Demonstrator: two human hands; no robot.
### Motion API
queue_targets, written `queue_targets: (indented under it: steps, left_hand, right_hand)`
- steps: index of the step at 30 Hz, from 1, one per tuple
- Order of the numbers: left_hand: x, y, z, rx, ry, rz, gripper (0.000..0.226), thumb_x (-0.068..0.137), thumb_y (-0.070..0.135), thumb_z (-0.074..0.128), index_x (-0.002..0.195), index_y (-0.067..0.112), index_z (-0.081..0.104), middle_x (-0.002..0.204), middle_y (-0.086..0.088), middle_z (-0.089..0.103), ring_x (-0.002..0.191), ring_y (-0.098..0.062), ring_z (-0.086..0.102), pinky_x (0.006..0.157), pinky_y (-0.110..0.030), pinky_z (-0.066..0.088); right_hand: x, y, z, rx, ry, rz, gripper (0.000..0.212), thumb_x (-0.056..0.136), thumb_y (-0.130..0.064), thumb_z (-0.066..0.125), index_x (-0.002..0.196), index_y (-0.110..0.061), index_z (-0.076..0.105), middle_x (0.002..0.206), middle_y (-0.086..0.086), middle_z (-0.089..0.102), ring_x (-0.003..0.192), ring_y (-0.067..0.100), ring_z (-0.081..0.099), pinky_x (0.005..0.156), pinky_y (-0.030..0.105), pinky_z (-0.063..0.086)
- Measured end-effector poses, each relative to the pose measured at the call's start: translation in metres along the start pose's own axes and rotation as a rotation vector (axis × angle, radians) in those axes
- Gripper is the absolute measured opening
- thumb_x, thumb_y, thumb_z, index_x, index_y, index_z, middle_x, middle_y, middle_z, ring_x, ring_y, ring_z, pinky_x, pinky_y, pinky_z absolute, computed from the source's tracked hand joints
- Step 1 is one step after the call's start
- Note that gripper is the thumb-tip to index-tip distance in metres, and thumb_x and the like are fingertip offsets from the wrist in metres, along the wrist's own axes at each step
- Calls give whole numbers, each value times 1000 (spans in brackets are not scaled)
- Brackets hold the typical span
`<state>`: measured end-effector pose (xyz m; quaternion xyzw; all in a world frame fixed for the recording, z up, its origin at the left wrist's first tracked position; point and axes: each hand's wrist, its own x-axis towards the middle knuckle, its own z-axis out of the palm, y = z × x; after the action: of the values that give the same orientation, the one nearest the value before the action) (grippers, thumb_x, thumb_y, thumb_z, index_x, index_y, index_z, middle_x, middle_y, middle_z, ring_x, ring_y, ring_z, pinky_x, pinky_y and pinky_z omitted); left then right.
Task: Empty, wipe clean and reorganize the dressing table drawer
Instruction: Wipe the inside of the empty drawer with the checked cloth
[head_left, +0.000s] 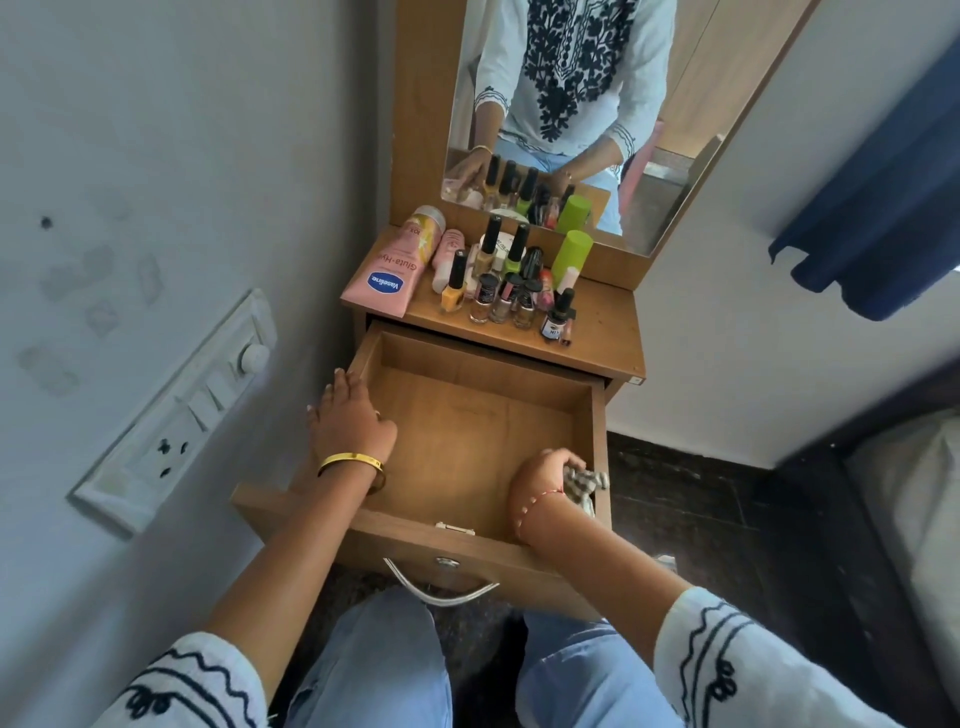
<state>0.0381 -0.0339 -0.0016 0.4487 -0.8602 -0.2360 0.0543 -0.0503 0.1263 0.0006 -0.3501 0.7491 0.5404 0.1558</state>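
Note:
The wooden drawer (467, 415) is pulled out and holds nothing but my right hand. My left hand (350, 421) rests over the drawer's left wall, fingers curled on the rim. My right hand (545, 478) is inside at the near right corner, closed on a grey checked cloth (587, 480) pressed against the right wall. On the dressing table top (602, 332) stand several nail polish bottles (501, 296), a pink Vaseline tube (389, 275), a smaller pink tube (447, 252) and a green-capped bottle (570, 257).
A mirror (571, 104) rises behind the table top. A white switch panel (176, 415) sits on the left wall close to the drawer. A dark floor and a bed edge (904, 499) lie to the right. A metal handle (441, 587) hangs on the drawer front above my knees.

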Motion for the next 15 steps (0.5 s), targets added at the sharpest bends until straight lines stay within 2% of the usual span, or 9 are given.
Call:
queue_targets:
  steps: [2, 4, 6, 9, 11, 13, 15]
  left_hand:
    - [0, 0, 0, -11, 5, -4, 63, 91, 13, 43, 147, 11, 14, 157, -9, 10, 143, -29, 16, 116, -46, 12]
    - [0, -1, 0, -27, -4, -2, 63, 91, 12, 43, 147, 11, 15, 157, -8, 10, 143, -30, 16, 116, -47, 13]
    - [-1, -1, -1, -54, -11, -2, 62, 91, 11, 43, 147, 11, 15, 157, -8, 11, 143, -30, 17, 116, -47, 13]
    - [-1, -1, -2, -93, -15, -19, 61, 90, 11, 43, 146, 12, 19, 157, -6, 13, 140, -31, 24, 114, -47, 23]
    - [1, -1, -2, -114, 2, -39, 59, 89, 10, 43, 144, 13, 25, 155, -5, 19, 135, -34, 32, 108, -48, 34]
    - [3, -1, -3, -135, 21, -56, 56, 88, 10, 44, 142, 13, 31, 153, -7, 25, 132, -36, 34, 105, -48, 36]
    - [5, -1, -3, -156, 30, -72, 55, 87, 10, 44, 141, 13, 33, 150, -9, 31, 129, -37, 37, 103, -48, 37]
  right_hand:
    - [-13, -4, -4, 91, -41, -116, 20, 87, -21, 54, 98, -6, 61, 112, 14, 61, 103, 35, 59, 86, 44, 51]
    - [-21, 4, -7, 258, -70, -178, 25, 91, -15, 50, 112, -8, 61, 120, 11, 59, 111, 32, 57, 89, 42, 51]
    - [-21, 22, -6, 376, -27, -227, 28, 90, -15, 54, 115, -6, 61, 119, 9, 60, 110, 28, 58, 89, 35, 50]
    - [-14, 55, 1, 662, -110, -293, 34, 81, -27, 65, 107, -4, 64, 102, 7, 63, 92, 23, 60, 73, 29, 50]
    - [-11, 71, 6, 987, -172, -352, 35, 80, -27, 67, 108, -8, 67, 95, 5, 61, 88, 20, 57, 68, 26, 47]
    - [-8, 78, 8, 1423, -249, -403, 24, 81, -18, 65, 104, -11, 67, 92, 4, 64, 89, 20, 60, 71, 24, 49]
    - [-2, 73, 4, 1802, -192, -372, 13, 82, -12, 63, 94, -11, 68, 88, 4, 67, 85, 20, 62, 71, 26, 51]
